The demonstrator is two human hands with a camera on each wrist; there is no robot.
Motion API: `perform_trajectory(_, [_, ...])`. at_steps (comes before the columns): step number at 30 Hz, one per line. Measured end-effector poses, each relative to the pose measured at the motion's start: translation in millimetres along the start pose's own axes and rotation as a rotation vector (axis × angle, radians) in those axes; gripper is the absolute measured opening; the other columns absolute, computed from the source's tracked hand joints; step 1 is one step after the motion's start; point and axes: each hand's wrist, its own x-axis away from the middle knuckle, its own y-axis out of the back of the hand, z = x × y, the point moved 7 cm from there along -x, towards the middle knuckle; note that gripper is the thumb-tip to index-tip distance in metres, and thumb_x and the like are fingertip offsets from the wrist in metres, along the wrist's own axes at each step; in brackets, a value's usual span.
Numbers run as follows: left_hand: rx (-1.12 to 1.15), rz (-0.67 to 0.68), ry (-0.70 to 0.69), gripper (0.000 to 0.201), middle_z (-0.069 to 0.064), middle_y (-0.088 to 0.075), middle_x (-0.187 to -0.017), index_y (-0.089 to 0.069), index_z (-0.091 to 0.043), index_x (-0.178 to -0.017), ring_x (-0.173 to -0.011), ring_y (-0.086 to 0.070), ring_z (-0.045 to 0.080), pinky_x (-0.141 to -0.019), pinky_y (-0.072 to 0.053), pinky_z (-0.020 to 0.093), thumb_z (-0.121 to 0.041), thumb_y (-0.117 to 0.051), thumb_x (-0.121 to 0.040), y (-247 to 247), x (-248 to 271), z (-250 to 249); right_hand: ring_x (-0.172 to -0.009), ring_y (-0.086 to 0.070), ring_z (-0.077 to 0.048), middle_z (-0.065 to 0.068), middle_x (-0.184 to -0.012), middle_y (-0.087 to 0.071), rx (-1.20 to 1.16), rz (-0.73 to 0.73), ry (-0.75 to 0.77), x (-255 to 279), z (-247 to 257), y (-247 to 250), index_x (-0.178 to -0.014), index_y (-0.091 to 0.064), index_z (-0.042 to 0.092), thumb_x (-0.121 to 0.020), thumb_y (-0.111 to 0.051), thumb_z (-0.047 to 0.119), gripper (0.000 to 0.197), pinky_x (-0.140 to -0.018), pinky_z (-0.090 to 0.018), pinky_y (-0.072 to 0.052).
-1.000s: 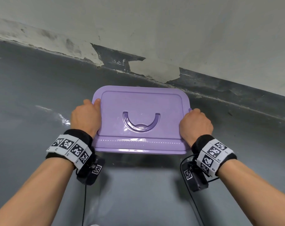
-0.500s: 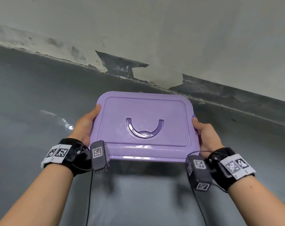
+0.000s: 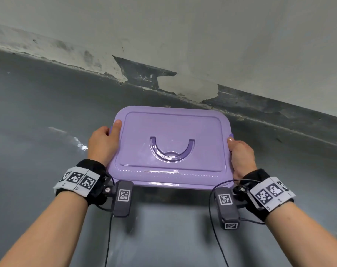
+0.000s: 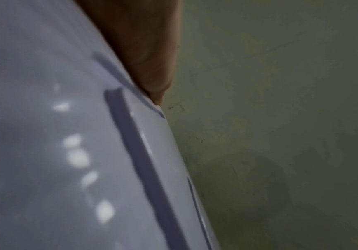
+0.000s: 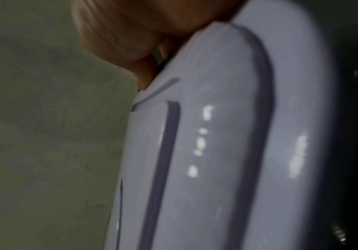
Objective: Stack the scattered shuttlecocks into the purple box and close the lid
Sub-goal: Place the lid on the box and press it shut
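The purple box [image 3: 169, 147] sits on the grey floor with its lid on, a U-shaped recessed handle [image 3: 171, 151] in the middle of the lid. My left hand [image 3: 104, 143] grips the box's left edge, thumb on top of the lid. My right hand [image 3: 240, 157] grips the right edge, thumb on the lid rim. In the left wrist view the box side [image 4: 66, 152] fills the left and a finger [image 4: 150, 59] lies along it. In the right wrist view fingers [image 5: 131, 42] curl beside the box wall [image 5: 216, 152]. No shuttlecocks are visible.
A grey wall with peeling paint [image 3: 183, 54] runs just behind the box. Dark grey floor [image 3: 38, 122] lies bare to the left, right and in front of the box.
Both hands turned from palms pressing down on the lid's side edges to gripping the box's sides with thumbs on top. The box now appears slightly closer in the head view.
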Motion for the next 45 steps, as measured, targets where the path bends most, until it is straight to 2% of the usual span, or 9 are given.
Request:
perform_trajectory(7, [0.136,0.078,0.13,0.057,0.006,-0.058,-0.087,-0.056,-0.007,-0.087,-0.082,-0.051,0.026,-0.074,-0.036,0.032,-0.054,-0.027,-0.098,-6.4,-1.3,-1.5,-0.087,-0.044,-0.027,-0.009,-0.092,-0.052,0.228,-0.111,0.137,-1.7,8.2,1.5,-0.094,-0.052,0.004,-0.1,-0.035,0.032,0.033,-0.074,-0.03,-0.029])
perform_trajectory(12, [0.829,0.131,0.536,0.055,-0.003,-0.051,-0.041,-0.054,-0.016,-0.053,-0.046,-0.05,0.017,-0.055,-0.04,0.027,-0.042,-0.038,-0.099,-16.1,9.2,25.8,-0.088,-0.046,-0.028,-0.01,-0.097,-0.054,0.209,-0.098,0.124,-5.9,2.4,4.6,-0.094,-0.056,0.005,-0.097,-0.04,0.039,0.037,-0.074,-0.031,-0.029])
perform_trajectory(16, [0.804,0.347,0.41,0.015,0.0,-0.062,-0.068,-0.064,-0.013,-0.083,-0.06,-0.06,0.015,-0.07,-0.048,0.03,-0.022,-0.055,-0.091,-18.6,13.8,17.5,-0.086,-0.047,-0.027,-0.009,-0.095,-0.055,0.131,-0.091,0.107,-5.5,0.8,5.7,-0.095,-0.059,0.005,-0.095,-0.043,0.041,0.039,-0.074,-0.033,-0.031])
perform_trajectory(20, [0.777,0.394,0.404,0.034,0.008,-0.065,-0.115,-0.062,-0.008,-0.121,-0.098,-0.062,0.023,-0.092,-0.049,0.034,-0.022,-0.058,-0.091,-15.9,18.3,17.1,-0.086,-0.057,-0.028,-0.005,-0.091,-0.063,-0.02,-0.057,0.037,-4.9,-3.6,2.8,-0.078,-0.064,0.015,-0.078,-0.049,0.051,0.039,-0.083,-0.041,-0.045])
perform_trajectory(25, [0.614,0.355,0.294,0.022,-0.003,-0.073,-0.103,-0.077,-0.032,-0.084,-0.096,-0.067,0.018,-0.09,-0.048,0.035,-0.046,-0.06,-0.086,-15.0,19.2,24.5,-0.068,-0.038,-0.026,-0.006,-0.061,-0.04,-0.267,-0.033,-0.058,-3.5,-12.3,1.8,-0.052,-0.036,0.02,-0.073,-0.044,0.027,0.024,-0.065,-0.036,-0.034])
perform_trajectory(29, [0.414,0.186,0.204,0.053,0.01,-0.068,-0.104,-0.063,-0.003,-0.105,-0.088,-0.063,0.025,-0.086,-0.048,0.042,-0.053,-0.056,-0.088,-9.3,15.7,23.1,-0.051,-0.044,-0.019,0.001,-0.046,-0.048,-0.411,0.021,-0.088,-2.0,-14.8,-0.7,-0.052,-0.039,0.016,-0.085,-0.044,0.01,0.034,-0.056,-0.025,-0.039])
perform_trajectory(36, [0.382,0.185,0.123,0.054,0.012,-0.055,-0.083,-0.052,0.0,-0.088,-0.073,-0.051,0.022,-0.067,-0.045,0.036,-0.054,-0.055,-0.088,-24.1,9.2,-8.8,-0.079,-0.055,-0.029,-0.012,-0.08,-0.058,-0.331,0.0,-0.026,-13.5,-9.2,26.0,-0.069,-0.059,0.007,-0.055,-0.059,0.023,0.021,-0.074,-0.042,-0.047])
perform_trajectory(38, [0.397,0.184,0.067,0.039,0.004,-0.057,-0.081,-0.055,-0.004,-0.088,-0.069,-0.05,0.018,-0.058,-0.04,0.029,-0.043,-0.06,-0.089,-34.0,7.9,-34.3,-0.082,-0.056,-0.029,-0.011,-0.08,-0.06,-0.338,-0.042,0.02,-22.0,-0.4,42.8,-0.068,-0.06,0.009,-0.057,-0.059,0.021,0.016,-0.077,-0.045,-0.049])
perform_trajectory(45, [0.527,0.295,-0.075,0.038,0.001,-0.066,-0.108,-0.056,-0.011,-0.125,-0.092,-0.064,0.012,-0.078,-0.05,0.021,-0.01,-0.064,-0.088,-101.0,24.1,-99.8,-0.099,-0.063,-0.028,-0.009,-0.106,-0.068,-0.227,-0.254,0.114,-47.8,6.0,111.4,-0.117,-0.063,0.009,-0.089,-0.055,0.009,0.029,-0.094,-0.045,-0.05])
